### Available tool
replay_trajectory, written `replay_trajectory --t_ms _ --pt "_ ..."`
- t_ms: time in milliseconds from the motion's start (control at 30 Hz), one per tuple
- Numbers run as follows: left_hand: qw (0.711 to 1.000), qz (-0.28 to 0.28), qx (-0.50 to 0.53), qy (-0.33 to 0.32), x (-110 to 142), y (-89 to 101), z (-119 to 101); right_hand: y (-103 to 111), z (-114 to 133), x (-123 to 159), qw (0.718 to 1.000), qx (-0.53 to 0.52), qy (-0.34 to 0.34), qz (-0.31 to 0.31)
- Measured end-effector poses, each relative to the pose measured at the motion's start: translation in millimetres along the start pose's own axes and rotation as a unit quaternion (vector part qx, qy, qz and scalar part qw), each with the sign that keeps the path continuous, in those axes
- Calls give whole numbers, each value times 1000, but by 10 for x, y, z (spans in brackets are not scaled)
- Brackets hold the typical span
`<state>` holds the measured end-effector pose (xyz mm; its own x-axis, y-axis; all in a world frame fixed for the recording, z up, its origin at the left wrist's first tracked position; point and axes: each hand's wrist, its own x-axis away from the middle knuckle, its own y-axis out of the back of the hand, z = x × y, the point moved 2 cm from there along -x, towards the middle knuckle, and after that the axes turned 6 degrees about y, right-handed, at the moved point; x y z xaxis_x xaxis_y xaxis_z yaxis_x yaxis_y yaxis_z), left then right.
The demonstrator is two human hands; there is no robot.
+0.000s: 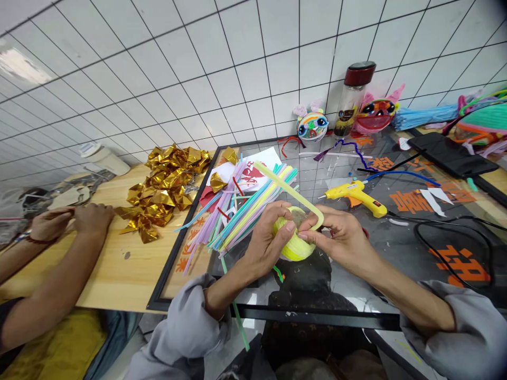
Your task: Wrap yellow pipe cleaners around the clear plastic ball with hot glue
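My left hand (266, 244) is wrapped around a round yellow ball (297, 250) that looks covered in fuzzy strips, with a greyish-brown patch on top. Thumb and fingers of my right hand (344, 240) pinch a pale yellow pipe cleaner (293, 190) against the ball's upper right side. That pipe cleaner bends sharply near my right fingers, and its long end points up and left. Beside my left hand lies a bundle of coloured pipe cleaners (253, 211). A yellow glue gun (356, 197) rests on the table to the right of my hands.
Gold foil pieces (166, 184) are heaped on the left. A co-worker's hands (93, 217) rest farther left. Along the wall stand two fuzzy animal faces (312, 126) and a bottle (348, 103). A phone (451, 153) and black cable (420, 240) lie at right.
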<state>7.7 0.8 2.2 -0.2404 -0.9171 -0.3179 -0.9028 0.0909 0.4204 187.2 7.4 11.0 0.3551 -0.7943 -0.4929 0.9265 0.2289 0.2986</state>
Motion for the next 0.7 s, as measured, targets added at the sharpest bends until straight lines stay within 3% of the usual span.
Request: replay_trajectory --t_ms 433,700 --pt "1000 -25 4 -1 -14 -11 3 3 4 -10 1000 -22 -3 -6" --pt "1000 -28 0 6 -22 8 8 57 45 -38 996 -74 -42 7"
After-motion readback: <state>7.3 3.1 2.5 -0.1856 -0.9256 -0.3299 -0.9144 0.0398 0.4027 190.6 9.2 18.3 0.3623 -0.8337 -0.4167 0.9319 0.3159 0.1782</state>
